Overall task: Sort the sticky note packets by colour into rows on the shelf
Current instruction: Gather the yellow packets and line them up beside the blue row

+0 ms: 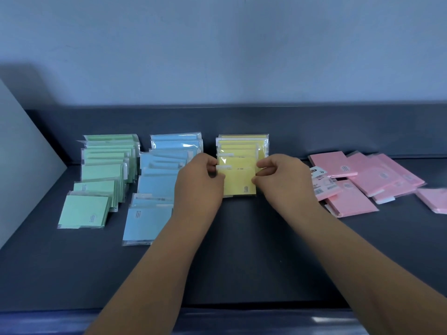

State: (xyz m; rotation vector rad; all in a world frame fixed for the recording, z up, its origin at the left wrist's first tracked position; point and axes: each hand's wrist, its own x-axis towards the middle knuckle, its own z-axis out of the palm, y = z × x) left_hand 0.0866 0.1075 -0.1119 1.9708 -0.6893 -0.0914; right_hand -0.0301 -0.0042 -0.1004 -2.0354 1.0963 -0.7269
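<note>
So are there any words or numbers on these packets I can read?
Nothing here can be read.
Front yellow packet: small dark print, too blurred.
Front blue packet: small print, too blurred.
Front green packet: small print, too blurred.
Pink packets: round stickers and a black-and-white label, too blurred.

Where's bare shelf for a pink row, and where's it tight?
Bare: the shelf front, from the rows' near ends to the edge, deepest before the yellow row. A lane separates it from the pink pile, under the right hand. Tight: green row and blue row nearly touch; left hand and right pinch the yellow packet.
</note>
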